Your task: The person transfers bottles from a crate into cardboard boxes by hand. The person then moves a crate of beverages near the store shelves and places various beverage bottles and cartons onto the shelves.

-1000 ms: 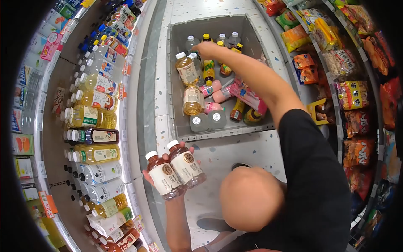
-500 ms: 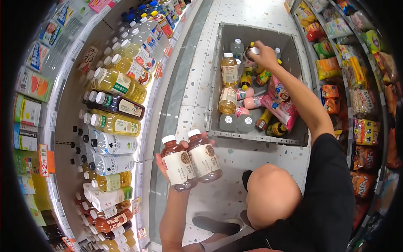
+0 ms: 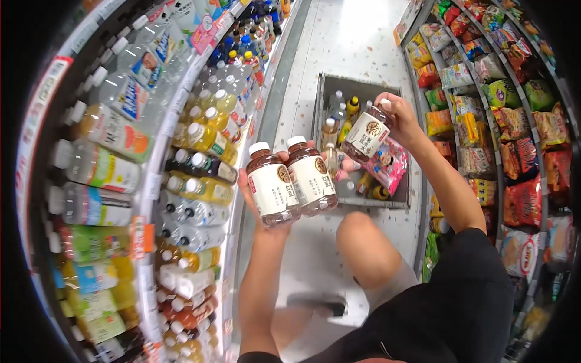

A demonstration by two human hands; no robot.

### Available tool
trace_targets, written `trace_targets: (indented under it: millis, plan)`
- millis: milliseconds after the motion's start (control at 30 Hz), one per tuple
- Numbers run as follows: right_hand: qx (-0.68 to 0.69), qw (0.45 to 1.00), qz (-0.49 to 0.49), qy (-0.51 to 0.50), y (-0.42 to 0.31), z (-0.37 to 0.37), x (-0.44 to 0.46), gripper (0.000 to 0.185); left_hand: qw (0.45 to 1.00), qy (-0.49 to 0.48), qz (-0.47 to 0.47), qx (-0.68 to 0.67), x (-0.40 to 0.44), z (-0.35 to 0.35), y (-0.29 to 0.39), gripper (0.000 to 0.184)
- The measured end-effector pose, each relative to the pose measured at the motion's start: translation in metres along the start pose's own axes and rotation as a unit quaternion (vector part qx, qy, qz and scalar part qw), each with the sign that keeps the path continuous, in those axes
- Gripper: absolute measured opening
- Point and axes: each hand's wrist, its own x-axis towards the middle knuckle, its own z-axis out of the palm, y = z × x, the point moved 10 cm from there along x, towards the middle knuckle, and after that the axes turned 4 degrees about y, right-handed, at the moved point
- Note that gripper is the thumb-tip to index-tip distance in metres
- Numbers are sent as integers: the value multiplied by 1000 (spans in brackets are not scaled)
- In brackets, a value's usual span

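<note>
Two reddish-brown bottles with white caps and cream labels, one on the left point(image 3: 272, 187) and one on the right point(image 3: 312, 181), stand side by side in my left hand point(image 3: 248, 187). My right hand point(image 3: 396, 115) grips a matching third bottle point(image 3: 366, 134) near its white cap, tilted above the grey crate point(image 3: 396, 202). Inside the crate, partly covered by the held bottles, are clear and yellow-capped bottles and a pink bag point(image 3: 390, 164).
Shelves of drink bottles point(image 3: 209, 139) run along the left, with larger bottles point(image 3: 109, 172) nearer. Racks of bagged snacks point(image 3: 520, 157) line the right. My bent knee point(image 3: 363, 242) is below the crate, over the speckled floor point(image 3: 327, 54).
My right hand has come up out of the crate with a brown bottle. My left hand and its two bottles are raised closer to the crate. The view has shifted, showing more shelving.
</note>
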Motion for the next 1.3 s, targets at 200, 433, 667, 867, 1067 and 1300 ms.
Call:
trace_targets:
  millis: [200,433,667,867,1067,1300]
  plan:
    - [99,983,121,-93,-64,124,-58,32,992,88,12,-93,-69,83,12,90]
    - [40,964,195,-176,-109,239,-136,28,811,560,105,133,-334,81,3,66]
    - [100,871,437,-202,-223,317,-255,23,923,307,112,-205,-240,391,65,49]
    - [65,801,533,-264,-297,353,-291,23,900,318,193,-227,-267,508,59,57]
    - [22,763,579,-286,-367,380,-290,29,879,318,294,-197,-264,569,46,69]
    - [76,758,556,-332,-436,441,-287,35,860,253,396,-200,-270,601,51,80]
